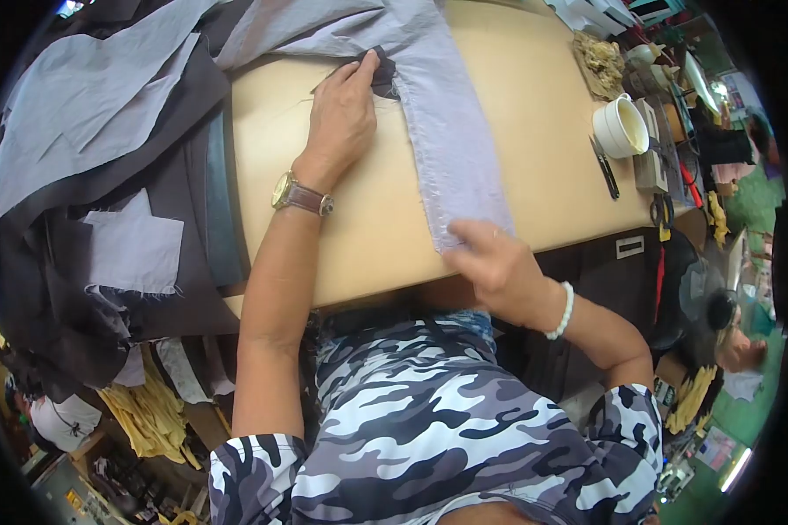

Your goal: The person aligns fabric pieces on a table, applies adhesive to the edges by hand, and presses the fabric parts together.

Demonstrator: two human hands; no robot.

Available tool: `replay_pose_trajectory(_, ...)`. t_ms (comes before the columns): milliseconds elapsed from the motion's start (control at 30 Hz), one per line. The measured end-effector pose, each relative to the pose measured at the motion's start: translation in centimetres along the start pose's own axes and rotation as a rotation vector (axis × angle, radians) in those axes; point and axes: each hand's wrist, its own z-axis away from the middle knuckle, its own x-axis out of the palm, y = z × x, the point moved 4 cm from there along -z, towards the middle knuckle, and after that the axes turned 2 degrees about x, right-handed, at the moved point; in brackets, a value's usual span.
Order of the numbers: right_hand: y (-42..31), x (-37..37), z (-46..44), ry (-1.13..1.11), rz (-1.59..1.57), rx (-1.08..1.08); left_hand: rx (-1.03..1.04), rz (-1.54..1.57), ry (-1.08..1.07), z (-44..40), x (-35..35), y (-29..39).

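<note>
A long piece of pale grey-lavender cloth (451,122) with a frayed edge runs down the table toward me. My left hand (346,114) lies palm down near its upper part, fingers stretched out and resting on a small dark cloth piece (383,79) at the cloth's edge. At the near end of the cloth is my right hand (496,269), slightly blurred. Its fingers are bent and closed on the cloth's lower end, by the table edge. What lies beneath the left palm is hidden.
Dark fabric (210,79) and grey cut pieces (136,249) are heaped at the left. At the right stand a white cup (620,127), a black pen-like tool (606,171) and scissors (662,210). The pale table (324,254) has its near edge at my waist.
</note>
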Motion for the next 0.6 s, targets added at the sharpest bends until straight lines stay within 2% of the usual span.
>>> replay_pose_trajectory(67, 1.4, -0.1, -1.7, 0.039, -0.139, 0.144, -0.025, 0.042, 0.001, -0.1, -0.1, -0.1)
replay_pose_trajectory(100, 2.0, 0.3, -2.5, 0.128, -0.093, 0.155, -0.017, 0.036, 0.013, -0.2, -0.2, 0.0)
replay_pose_trajectory(233, 0.3, 1.3, -1.5, 0.069, 0.157, 0.088, 0.011, 0.016, 0.032, -0.2, -0.4, 0.3)
replay_pose_trajectory(333, -1.1, 0.4, 0.1, 0.07, -0.135, 0.087, 0.011, -0.066, 0.039, 0.1, -0.1, 0.3)
replay_pose_trajectory(367, -0.6, 0.4, 0.0, 0.094, -0.142, 0.124, 0.001, -0.055, 0.012, 0.2, 0.0, 0.2)
replay_pose_trajectory(433, 0.3, 0.3, 0.1, 0.14, -0.153, 0.21, -0.006, 0.02, 0.044, 0.3, -0.2, 0.2)
replay_pose_trajectory(500, 0.5, -0.5, 0.4, 0.126, -0.255, 0.154, -0.054, 0.149, 0.012, -0.1, -0.8, 0.1)
replay_pose_trajectory(533, 0.7, -1.0, 0.7, 0.123, -0.299, 0.126, -0.057, 0.003, 0.077, -0.5, -1.8, 0.0)
replay_pose_trajectory(600, 2.4, -2.7, 1.4, 0.319, -0.312, 0.275, -0.067, -0.284, 0.217, -1.7, -3.8, -0.4)
